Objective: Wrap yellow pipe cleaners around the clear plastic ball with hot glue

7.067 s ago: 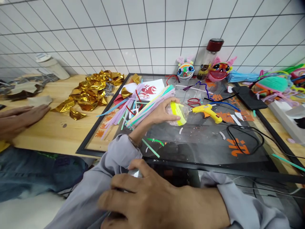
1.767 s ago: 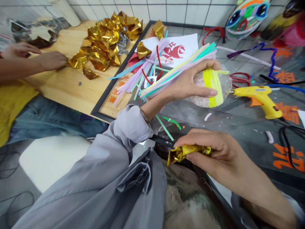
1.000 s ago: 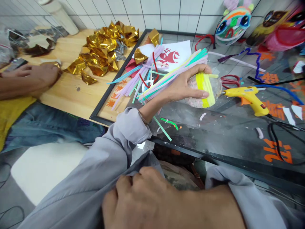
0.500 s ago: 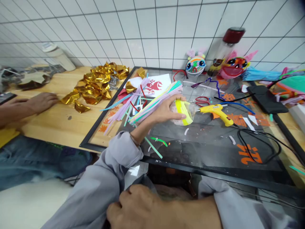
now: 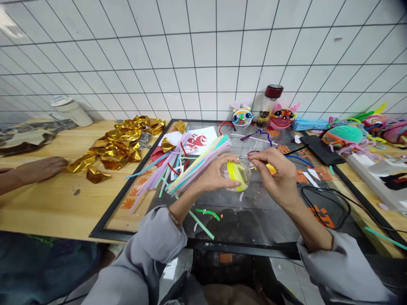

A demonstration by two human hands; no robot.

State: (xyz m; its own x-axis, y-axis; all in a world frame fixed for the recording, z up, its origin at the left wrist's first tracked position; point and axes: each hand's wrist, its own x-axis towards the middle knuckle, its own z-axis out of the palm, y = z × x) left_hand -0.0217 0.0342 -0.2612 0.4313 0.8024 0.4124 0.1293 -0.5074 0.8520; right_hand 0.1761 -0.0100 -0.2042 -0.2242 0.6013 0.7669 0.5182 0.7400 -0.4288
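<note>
My left hand is wrapped round a clear, rounded plastic container with bright yellow strips about it. It holds the container tilted above the dark board. My right hand has thumb and forefinger pinched together at the container's right edge; what lies between them is too small to make out. Behind those fingers shows part of a yellow glue gun. Left of the container lies a bundle of pastel pipe cleaners.
Crumpled gold foil lies at left, near another person's hand. Along the wall stand two decorated faces, one white and one red, and a lidded bottle. At right are a black case and a looped cable.
My right hand has risen from my lap to the container's right edge. My left hand still holds the container. The view has tilted up and turned slightly right.
</note>
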